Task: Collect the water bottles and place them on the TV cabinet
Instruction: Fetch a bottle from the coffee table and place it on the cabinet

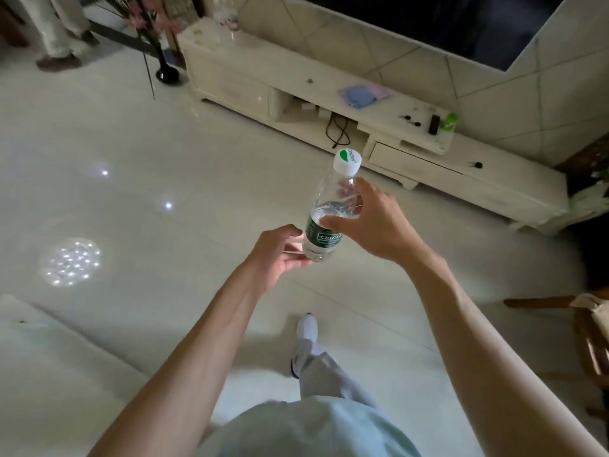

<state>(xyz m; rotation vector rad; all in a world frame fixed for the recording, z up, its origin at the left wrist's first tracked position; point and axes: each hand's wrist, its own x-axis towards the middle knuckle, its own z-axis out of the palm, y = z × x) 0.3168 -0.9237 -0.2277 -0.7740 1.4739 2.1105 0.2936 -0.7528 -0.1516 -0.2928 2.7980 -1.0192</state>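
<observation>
A clear water bottle (333, 206) with a white cap and dark green label is upright in the air in front of me. My right hand (365, 222) grips its upper body, thumb and fingers curled round it. Beside the bottle's base is my left hand (280, 252), fingers loosely curled and touching the bottom. The white TV cabinet (296, 74) runs across the back, a few steps ahead. Another clear bottle (227, 18) stands on the cabinet's far left end, blurred.
On the cabinet lie a blue cloth (362, 94), a small green-capped container (449, 122) and a dark remote (434, 124). A black vase (168, 72) stands left of the cabinet. Another person's legs (62, 34) are at top left. A wooden chair (590, 338) is at right.
</observation>
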